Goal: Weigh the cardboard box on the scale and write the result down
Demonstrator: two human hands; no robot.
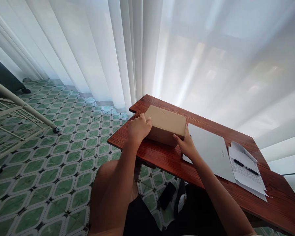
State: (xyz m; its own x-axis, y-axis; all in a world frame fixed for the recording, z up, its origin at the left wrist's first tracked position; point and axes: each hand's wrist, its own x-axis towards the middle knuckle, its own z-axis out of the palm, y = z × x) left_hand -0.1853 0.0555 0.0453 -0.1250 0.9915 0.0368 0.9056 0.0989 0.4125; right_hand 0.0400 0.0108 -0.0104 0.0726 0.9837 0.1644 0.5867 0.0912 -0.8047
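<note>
A closed brown cardboard box rests on the left part of the reddish wooden table. My left hand is closed at the box's left end, its fingers curled against the edge. At the opposite end, my right hand grips the box, with the thumb on the front face and the fingers along the right side. Some of the fingers of both hands are hidden. A silver laptop, lid down, lies just right of my right hand.
Written papers with a black pen across them lie beyond the laptop. White curtains hang behind the table. A white metal rack on casters stands at left. Under the table, a dark flat object lies on the green tiled floor.
</note>
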